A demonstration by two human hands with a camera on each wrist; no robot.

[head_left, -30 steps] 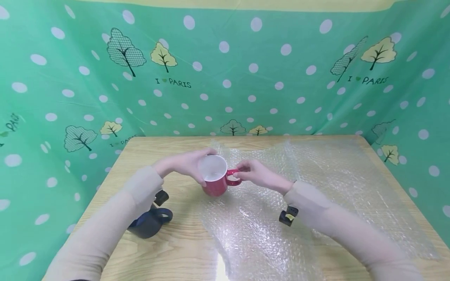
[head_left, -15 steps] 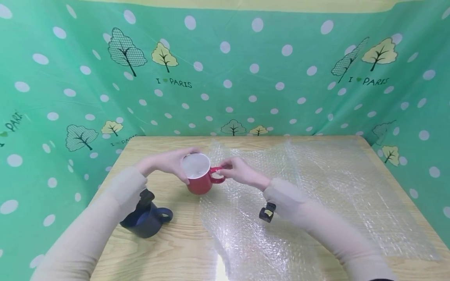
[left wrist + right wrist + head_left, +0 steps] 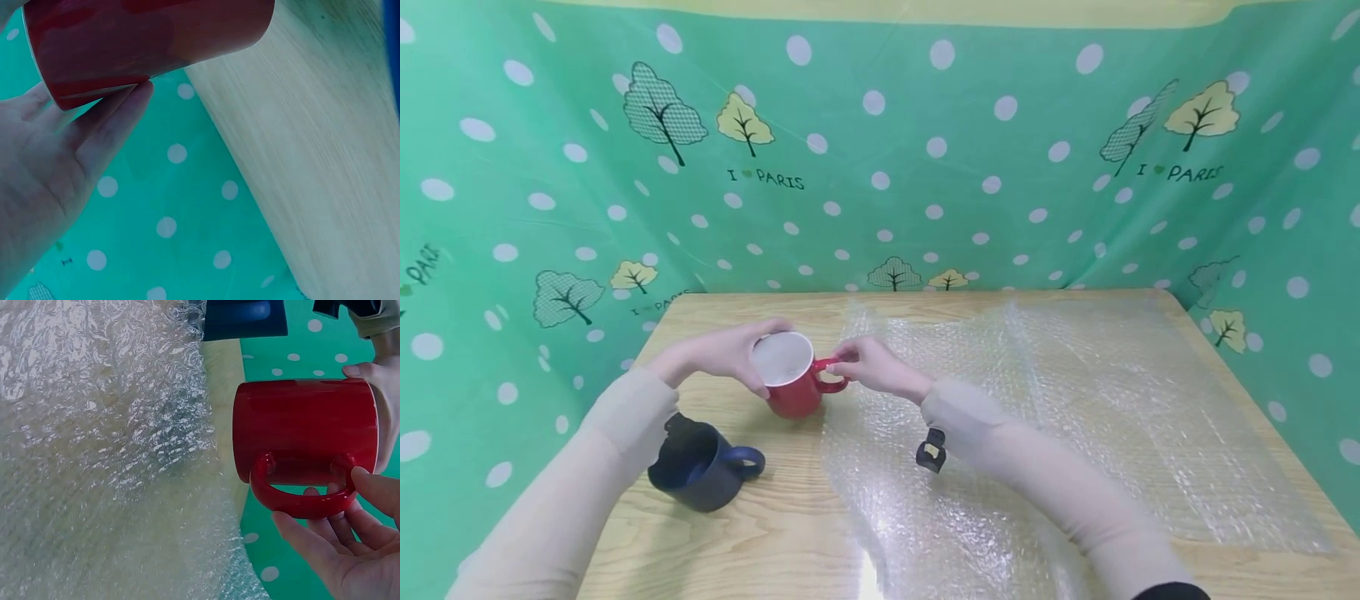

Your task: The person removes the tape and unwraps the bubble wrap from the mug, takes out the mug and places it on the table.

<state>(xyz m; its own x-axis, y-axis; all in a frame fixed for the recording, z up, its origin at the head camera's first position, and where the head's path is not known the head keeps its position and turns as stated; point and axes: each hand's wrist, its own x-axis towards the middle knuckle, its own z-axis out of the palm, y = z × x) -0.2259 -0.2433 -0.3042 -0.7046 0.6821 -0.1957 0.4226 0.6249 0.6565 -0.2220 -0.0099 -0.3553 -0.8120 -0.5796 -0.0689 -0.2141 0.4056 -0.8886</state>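
A red mug (image 3: 795,395) with a white inside is held between both hands, tilted a little, over the left part of the table. My left hand (image 3: 730,352) grips its body near the rim from the left, with thumb and fingers on opposite sides. On the other side my right hand (image 3: 874,365) pinches the mug's red handle (image 3: 303,503); in the right wrist view the fingers pass behind it. The left wrist view shows the left fingers touching the red wall (image 3: 156,37) of the mug.
A dark blue mug (image 3: 703,475) stands on the wooden table (image 3: 775,533) near the left forearm, its handle to the right. Bubble wrap (image 3: 955,500) covers the middle and right of the table. A green dotted cloth (image 3: 880,150) hangs behind and at the sides.
Both hands have carried the red mug leftward, from the edge of the bubble wrap to over bare wood. More of the dark blue mug shows as the left forearm shifted left.
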